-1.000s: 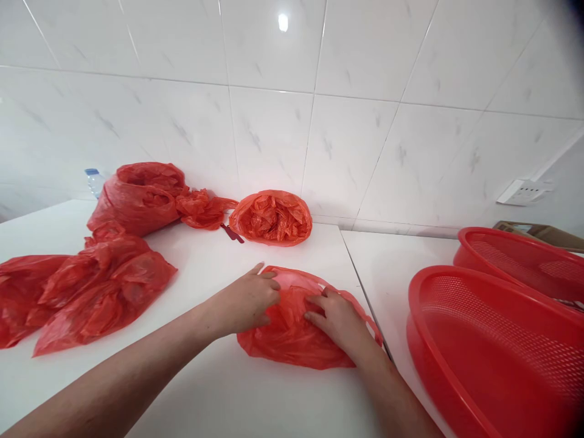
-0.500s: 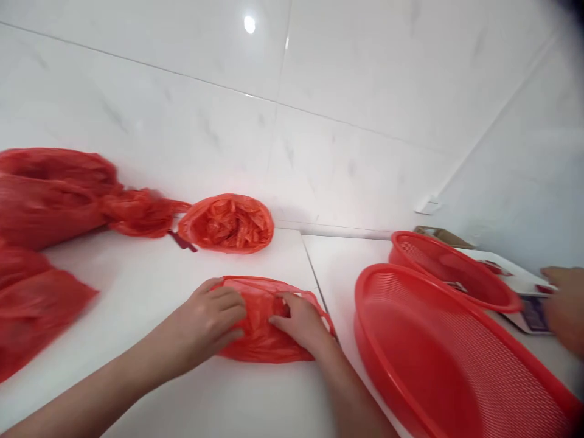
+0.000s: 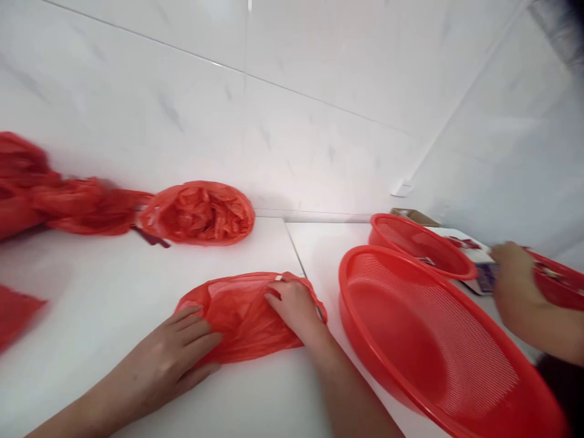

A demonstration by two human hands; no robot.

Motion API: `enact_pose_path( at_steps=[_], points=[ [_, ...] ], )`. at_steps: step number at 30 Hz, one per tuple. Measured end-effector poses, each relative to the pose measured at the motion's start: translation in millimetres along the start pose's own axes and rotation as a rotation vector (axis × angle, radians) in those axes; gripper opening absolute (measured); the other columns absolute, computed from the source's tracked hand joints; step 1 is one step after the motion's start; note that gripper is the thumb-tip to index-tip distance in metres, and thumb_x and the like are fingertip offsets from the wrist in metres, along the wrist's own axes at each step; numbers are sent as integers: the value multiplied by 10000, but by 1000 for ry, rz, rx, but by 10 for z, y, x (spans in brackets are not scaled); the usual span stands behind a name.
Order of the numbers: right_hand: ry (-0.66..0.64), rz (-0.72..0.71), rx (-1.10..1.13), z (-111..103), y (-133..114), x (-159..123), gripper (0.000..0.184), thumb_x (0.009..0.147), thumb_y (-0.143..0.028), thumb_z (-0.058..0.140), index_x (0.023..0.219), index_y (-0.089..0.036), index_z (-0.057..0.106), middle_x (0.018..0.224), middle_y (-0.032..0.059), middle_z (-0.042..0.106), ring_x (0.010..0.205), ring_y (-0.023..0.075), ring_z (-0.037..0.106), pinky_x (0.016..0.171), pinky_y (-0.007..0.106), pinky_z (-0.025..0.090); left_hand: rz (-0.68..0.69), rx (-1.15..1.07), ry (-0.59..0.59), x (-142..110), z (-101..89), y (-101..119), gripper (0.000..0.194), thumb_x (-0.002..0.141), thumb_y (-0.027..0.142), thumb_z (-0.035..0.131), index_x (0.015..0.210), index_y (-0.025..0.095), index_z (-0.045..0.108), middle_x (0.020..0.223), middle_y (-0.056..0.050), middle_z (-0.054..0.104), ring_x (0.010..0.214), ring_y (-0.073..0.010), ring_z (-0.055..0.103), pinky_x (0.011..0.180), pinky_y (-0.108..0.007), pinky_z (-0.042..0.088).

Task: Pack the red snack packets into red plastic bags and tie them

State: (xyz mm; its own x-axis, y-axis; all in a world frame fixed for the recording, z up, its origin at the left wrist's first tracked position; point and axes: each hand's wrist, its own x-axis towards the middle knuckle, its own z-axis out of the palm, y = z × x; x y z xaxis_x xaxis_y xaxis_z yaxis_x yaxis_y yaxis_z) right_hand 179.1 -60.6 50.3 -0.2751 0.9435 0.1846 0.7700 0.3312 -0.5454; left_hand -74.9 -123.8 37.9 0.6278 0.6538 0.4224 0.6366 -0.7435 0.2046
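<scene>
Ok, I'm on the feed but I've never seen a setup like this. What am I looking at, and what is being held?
There's no machine here: you see a person's own bare hands. One camera, worn on that person's head, takes every picture, looking forward and down. The left hand is at the left edge of a crumpled red plastic bag, and the right hand rests on its right part. Whether the fingers pinch the plastic is hard to tell.

On the white table, a rounded red bundle sits behind the bag, with more red bags to its left. To the right are a large red basket and a smaller one behind it. The arm at far right belongs to someone else.
</scene>
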Motion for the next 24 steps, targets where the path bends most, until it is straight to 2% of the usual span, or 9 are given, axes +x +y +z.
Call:
enact_pose_path(
  at_steps=[1, 4, 6, 8, 12, 15, 17, 19, 24],
  points=[
    [34, -43, -27, 4, -53, -19, 181, 868, -202, 499, 825, -195, 674, 901, 33, 645, 849, 138, 575, 802, 249, 403, 1, 37, -26, 19, -40, 21, 201, 853, 396, 550, 1005, 317, 654, 888, 4, 689, 837, -186, 626, 1019, -406, 396],
    [132, -156, -114, 73, -205, -84, 214, 891, -214, 462, 896, -205, 676, 882, 38, 621, 832, 151, 569, 763, 264, 419, -9, 125, 16, 42, -102, 20, 339, 861, 464, 530, 1079, 227, 636, 1066, -75, 680, 1065, -254, 576, 1113, -502, 231],
    [113, -215, -139, 145, -279, -125, 211, 877, -237, 496, 1002, -221, 665, 894, 40, 604, 846, 166, 565, 747, 276, 429, -66, 178, 44, 35, -101, -7, 380, 866, 489, 513, 1095, 211, 630, 1173, -98, 648, 1192, -294, 501, 1124, -578, 98],
    [20, -248, -143, 208, -322, -155, 235, 839, -271, 566, 1054, -244, 656, 911, 39, 581, 842, 172, 563, 726, 283, 441, -156, 209, 45, 27, -78, -40, 380, 872, 494, 501, 1113, 227, 626, 1291, -99, 582, 1292, -325, 403, 1100, -634, 36],
    [-184, -218, -70, 250, -314, -171, 146, 810, -274, 611, 927, -273, 697, 950, 26, 558, 839, 155, 575, 697, 267, 459, -374, 166, 88, 17, 16, -136, 376, 885, 448, 494, 1215, 290, 580, 1496, -76, 344, 1405, -359, 175, 1075, -651, 162],
    [-203, -212, -49, 239, -279, -153, 228, 809, -256, 609, 1020, -290, 686, 1048, 34, 573, 938, 172, 580, 761, 277, 472, -485, 59, 175, 0, 112, -226, 470, 854, 394, 549, 1306, 271, 501, 1551, -86, 194, 1417, -367, 110, 1065, -586, 293],
    [-147, -236, -87, 227, -286, -143, 352, 803, -264, 618, 1153, -289, 636, 1118, 54, 580, 1015, 200, 566, 816, 302, 467, -530, -49, 212, -9, 164, -266, 527, 826, 346, 579, 1330, 249, 460, 1546, -98, 188, 1399, -335, 213, 1059, -513, 362],
    [-59, -278, -133, 196, -337, -163, 349, 836, -264, 573, 1182, -269, 620, 1090, 64, 604, 982, 199, 577, 803, 305, 467, -563, -144, 223, -9, 193, -281, 544, 810, 295, 577, 1332, 244, 436, 1525, -94, 232, 1353, -284, 336, 1055, -447, 401],
    [215, -380, -107, -21, -571, -489, 256, 904, -206, 434, 988, -229, 675, 788, 45, 620, 705, 153, 577, 624, 271, 446, -572, -175, 243, 9, 198, -282, 572, 807, 239, 524, 1362, 248, 384, 1442, -71, 367, 1282, -237, 441, 1057, -382, 411]
  ],
)
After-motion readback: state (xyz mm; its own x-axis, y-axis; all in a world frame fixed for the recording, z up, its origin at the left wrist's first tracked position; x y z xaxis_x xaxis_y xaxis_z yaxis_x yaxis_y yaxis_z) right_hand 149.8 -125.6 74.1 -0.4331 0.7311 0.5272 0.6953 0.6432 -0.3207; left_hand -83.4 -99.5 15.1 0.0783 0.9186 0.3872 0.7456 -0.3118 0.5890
